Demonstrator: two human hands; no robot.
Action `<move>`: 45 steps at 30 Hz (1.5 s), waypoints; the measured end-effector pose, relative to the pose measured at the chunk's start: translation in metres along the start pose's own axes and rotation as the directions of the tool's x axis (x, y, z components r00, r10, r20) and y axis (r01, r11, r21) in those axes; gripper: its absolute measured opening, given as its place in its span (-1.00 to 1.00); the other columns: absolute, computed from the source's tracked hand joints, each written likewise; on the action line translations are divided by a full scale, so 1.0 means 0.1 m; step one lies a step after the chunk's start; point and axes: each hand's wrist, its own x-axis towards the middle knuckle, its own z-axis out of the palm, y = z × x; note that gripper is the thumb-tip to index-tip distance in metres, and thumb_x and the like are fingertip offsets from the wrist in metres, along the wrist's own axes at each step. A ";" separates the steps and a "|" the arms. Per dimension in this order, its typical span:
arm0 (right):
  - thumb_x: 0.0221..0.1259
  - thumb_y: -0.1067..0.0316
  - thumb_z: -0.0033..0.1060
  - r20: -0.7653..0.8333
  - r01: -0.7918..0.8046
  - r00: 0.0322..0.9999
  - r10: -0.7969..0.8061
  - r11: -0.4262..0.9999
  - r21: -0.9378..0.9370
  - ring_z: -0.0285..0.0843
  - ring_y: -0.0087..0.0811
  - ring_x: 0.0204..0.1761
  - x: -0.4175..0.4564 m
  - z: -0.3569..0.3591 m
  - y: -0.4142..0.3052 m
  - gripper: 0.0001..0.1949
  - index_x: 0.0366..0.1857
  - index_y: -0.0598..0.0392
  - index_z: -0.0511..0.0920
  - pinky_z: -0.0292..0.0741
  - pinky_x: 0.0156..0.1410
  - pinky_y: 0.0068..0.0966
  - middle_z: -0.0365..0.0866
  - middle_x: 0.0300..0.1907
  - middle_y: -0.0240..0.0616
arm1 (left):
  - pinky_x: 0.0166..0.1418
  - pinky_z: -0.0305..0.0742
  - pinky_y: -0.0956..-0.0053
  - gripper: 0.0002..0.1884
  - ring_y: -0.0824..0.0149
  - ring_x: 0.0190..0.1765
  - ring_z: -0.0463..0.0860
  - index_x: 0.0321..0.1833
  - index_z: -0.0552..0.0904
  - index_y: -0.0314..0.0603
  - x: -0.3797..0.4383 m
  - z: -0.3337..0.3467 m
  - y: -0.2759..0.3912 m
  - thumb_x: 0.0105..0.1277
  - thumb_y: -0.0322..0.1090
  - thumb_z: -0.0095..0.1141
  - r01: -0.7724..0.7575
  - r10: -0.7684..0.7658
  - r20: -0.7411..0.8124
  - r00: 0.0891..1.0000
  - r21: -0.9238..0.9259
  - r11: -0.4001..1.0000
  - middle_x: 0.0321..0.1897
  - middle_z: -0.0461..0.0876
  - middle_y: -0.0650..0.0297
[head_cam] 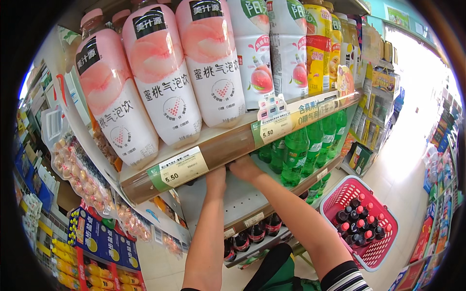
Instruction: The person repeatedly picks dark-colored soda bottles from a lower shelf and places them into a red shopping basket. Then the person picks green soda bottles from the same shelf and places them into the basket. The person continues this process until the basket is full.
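Both of my arms reach into the shelf bay below the upper shelf's brown front rail [229, 152]. Of my left hand [216, 177], only the back and wrist show at the rail's lower edge; the fingers are hidden. My right hand [247, 169] is just to its right, also partly covered by the rail. Small dark shapes show by the hands, too hidden to name. Beneath my forearms lies the perforated grey shelf board [240, 203]. Right of my right hand stand green plastic soda bottles [296, 156]. Whether either hand holds something is hidden.
Large pink-and-white peach drink bottles [164, 80] line the shelf above. Dark soda bottles [256, 232] stand on the shelf below. A pink shopping basket [389, 251] at right holds several red- and black-capped dark bottles [358, 222]. Packaged snacks [83, 174] hang at left.
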 end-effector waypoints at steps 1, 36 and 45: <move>0.09 0.51 0.15 -0.038 0.003 0.999 0.000 0.997 0.079 0.29 0.21 0.42 0.01 0.02 -0.03 -0.37 0.37 0.26 0.34 0.33 0.48 -0.20 0.40 0.33 0.28 | 0.43 0.30 0.40 -0.41 0.27 0.34 0.45 0.46 0.40 -0.35 0.06 -0.07 -0.05 0.46 -0.21 0.22 -0.056 0.056 0.031 0.998 -0.016 0.998 0.39 0.47 0.16; -0.06 0.39 0.58 -0.599 -0.565 0.752 0.275 0.737 -0.372 0.61 0.20 0.09 -4.82 -2.85 -1.11 -0.23 0.27 0.26 0.29 0.62 0.11 -0.13 0.56 0.10 0.20 | 0.30 0.56 0.42 -0.28 0.34 0.25 0.59 0.59 0.15 -0.38 -3.71 2.15 -0.52 0.42 -0.56 0.20 0.305 -0.102 0.981 0.162 0.048 0.951 0.26 0.53 0.10; 0.04 0.47 0.36 -0.651 -0.754 0.610 0.452 0.583 -0.303 0.59 0.27 0.04 -5.52 -3.02 -0.09 -0.46 0.12 0.27 0.32 0.58 0.13 -0.06 0.57 -0.04 0.26 | 0.14 0.58 0.50 -0.45 0.45 0.10 0.63 0.51 0.37 -0.16 -4.12 2.80 -1.52 0.48 -0.38 0.16 0.335 -0.483 0.861 -0.156 0.506 0.794 0.14 0.62 0.27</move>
